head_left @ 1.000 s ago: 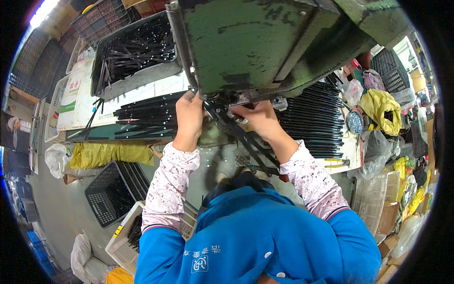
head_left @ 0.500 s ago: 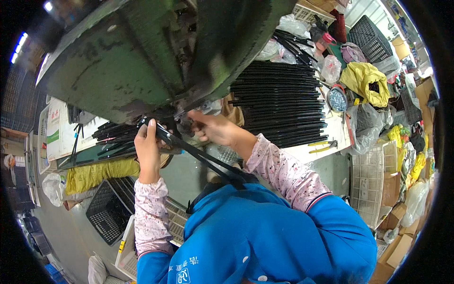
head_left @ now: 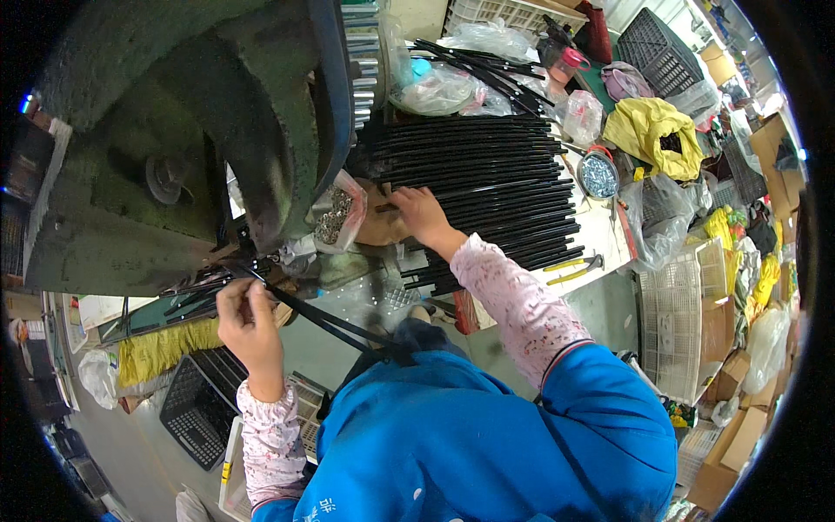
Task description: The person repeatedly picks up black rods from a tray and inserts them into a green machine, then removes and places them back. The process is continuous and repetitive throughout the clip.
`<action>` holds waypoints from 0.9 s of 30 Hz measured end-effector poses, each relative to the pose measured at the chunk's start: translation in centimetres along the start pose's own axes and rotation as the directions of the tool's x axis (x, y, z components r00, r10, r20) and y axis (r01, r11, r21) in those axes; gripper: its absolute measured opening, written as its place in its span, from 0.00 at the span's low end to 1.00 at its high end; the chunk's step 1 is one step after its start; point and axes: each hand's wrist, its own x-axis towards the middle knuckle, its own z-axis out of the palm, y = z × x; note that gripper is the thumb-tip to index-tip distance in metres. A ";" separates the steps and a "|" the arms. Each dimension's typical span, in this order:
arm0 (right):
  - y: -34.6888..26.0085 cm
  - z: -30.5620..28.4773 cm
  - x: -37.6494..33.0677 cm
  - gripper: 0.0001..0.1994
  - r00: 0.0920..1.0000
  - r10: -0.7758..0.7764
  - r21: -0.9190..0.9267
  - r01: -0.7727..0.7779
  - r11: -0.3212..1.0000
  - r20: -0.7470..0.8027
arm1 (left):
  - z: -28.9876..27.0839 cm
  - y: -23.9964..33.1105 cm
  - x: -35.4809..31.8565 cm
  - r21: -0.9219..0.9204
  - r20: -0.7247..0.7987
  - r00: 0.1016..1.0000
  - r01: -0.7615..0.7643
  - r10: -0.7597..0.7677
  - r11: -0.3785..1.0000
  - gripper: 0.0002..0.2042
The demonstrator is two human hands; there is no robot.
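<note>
Now, landmark: green press machine (head_left: 174, 130), upper left.
L hand (head_left: 248, 317): below the machine, fingers clenched on thin black strips (head_left: 322, 317) that run from the machine's mouth down toward the blue jacket (head_left: 487, 435).
R hand (head_left: 417, 213): right of the machine, fingers curled at the near ends of the black rod stack (head_left: 487, 183) on the tabletop (head_left: 600, 235); real grip or not, cannot tell.
Handling (my guess): strips light, stiff but springy, smooth; take them near the ends, several tog.
Also: bag of small metal parts (head_left: 335, 213) just right of the machine.

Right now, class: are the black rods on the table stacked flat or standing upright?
Flat: the black rods lie side by side in a stack on the table, under the right hand.
</note>
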 end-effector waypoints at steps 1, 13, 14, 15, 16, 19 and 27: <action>-2.7 -2.3 1.0 0.18 0.990 -0.125 0.067 0.129 0.989 -0.071 | -0.1 0.5 0.0 0.085 0.062 0.997 0.051 -0.056 0.995 0.05; -15.6 -8.9 3.5 0.13 0.907 -0.326 0.250 0.392 0.885 -0.267 | -4.1 -0.5 2.7 -0.349 0.025 0.937 0.334 -0.348 0.876 0.09; -15.9 -9.1 3.5 0.13 0.914 -0.300 0.278 0.374 0.885 -0.273 | -4.5 -0.5 2.9 -0.373 -0.006 0.926 0.348 -0.377 0.860 0.10; -16.5 -9.5 3.5 0.11 0.915 -0.315 0.241 0.375 0.895 -0.254 | -4.6 -0.7 3.1 -0.384 -0.019 0.923 0.348 -0.384 0.855 0.12; -16.9 -9.3 3.6 0.12 0.909 -0.315 0.225 0.379 0.898 -0.273 | -4.5 -0.9 3.0 -0.396 -0.032 0.918 0.351 -0.394 0.849 0.14; -17.4 -8.4 4.0 0.11 0.900 -0.312 0.204 0.381 0.902 -0.304 | -5.4 -2.4 3.3 -0.425 -0.035 0.926 0.327 -0.376 0.844 0.15; -17.9 -8.5 4.1 0.16 0.931 -0.208 0.043 0.230 0.972 -0.299 | -5.8 -3.5 1.5 0.006 0.676 0.626 0.523 -0.389 0.853 0.17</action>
